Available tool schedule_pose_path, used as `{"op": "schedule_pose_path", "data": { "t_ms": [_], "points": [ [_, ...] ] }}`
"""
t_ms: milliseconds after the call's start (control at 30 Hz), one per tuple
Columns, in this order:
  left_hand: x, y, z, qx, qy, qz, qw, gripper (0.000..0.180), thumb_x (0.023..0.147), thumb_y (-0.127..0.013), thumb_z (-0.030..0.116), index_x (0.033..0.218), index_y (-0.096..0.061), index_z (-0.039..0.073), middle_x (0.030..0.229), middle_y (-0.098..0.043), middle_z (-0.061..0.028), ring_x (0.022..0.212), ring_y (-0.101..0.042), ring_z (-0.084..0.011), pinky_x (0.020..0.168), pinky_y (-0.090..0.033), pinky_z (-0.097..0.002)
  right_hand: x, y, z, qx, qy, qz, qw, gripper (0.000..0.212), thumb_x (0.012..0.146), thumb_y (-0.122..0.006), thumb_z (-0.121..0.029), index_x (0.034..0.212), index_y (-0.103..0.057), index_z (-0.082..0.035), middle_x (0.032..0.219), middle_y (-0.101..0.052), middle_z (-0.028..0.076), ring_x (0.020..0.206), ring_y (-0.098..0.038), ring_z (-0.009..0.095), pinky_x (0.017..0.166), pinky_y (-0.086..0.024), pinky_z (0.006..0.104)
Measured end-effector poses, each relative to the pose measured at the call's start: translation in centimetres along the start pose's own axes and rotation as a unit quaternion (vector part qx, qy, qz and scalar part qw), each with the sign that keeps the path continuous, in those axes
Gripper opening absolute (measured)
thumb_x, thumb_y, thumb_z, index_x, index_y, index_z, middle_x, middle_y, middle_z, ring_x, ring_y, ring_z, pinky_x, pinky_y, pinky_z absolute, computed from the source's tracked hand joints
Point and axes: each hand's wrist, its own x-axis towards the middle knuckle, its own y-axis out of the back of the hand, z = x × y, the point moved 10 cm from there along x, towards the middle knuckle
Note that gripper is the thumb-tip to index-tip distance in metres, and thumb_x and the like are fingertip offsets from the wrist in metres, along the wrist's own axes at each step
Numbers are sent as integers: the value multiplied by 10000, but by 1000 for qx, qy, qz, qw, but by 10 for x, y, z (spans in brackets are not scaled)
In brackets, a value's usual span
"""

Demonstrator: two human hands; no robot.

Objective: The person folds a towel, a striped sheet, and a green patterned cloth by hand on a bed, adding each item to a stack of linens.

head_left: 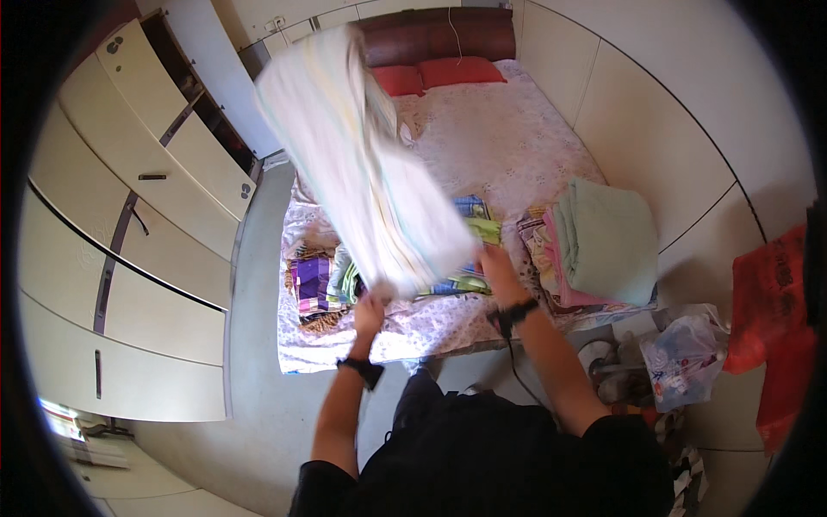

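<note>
A long white cloth with pale yellow and green stripes [370,185] is up in the air over the bed, blurred by motion. Its near corners are gripped by my left hand [371,312] and my right hand [500,265], fingers closed on the edge. The far end swings up toward the headboard, tilted to the left. Beneath it, partly hidden, lie folded fabrics: a purple checked piece [314,283] left of the cloth and a green and blue pile [482,228] by my right hand.
The bed [482,138] has a floral sheet, red pillows [461,71] and a dark headboard. A folded pale green blanket [607,241] tops a stack at right. Cream cabinets [138,258], one door open, line the left. Plastic bags [685,358] stand at lower right.
</note>
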Motion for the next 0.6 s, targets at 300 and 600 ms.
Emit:
{"op": "schedule_pose_path", "data": {
  "t_ms": [300,600],
  "points": [
    [-236,-132,-178,147,50,-370,916,220,771,-447,186,847,-615,66,933,-601,-153,826,-582,-346,729,-470,-439,-183,-28,263,-89,-457,-157,871,189,780,-590,-175,735,-596,8,620,-575,79,451,-495,163,438,-396,289],
    [-118,-98,-106,243,1,-487,839,422,786,-497,409,997,-594,56,1000,-554,-162,975,-524,-296,846,-425,-402,-121,-91,217,-200,-324,-291,878,295,843,-534,-274,761,-596,2,646,-595,66,552,-550,140,512,-437,291]
  ]
}}
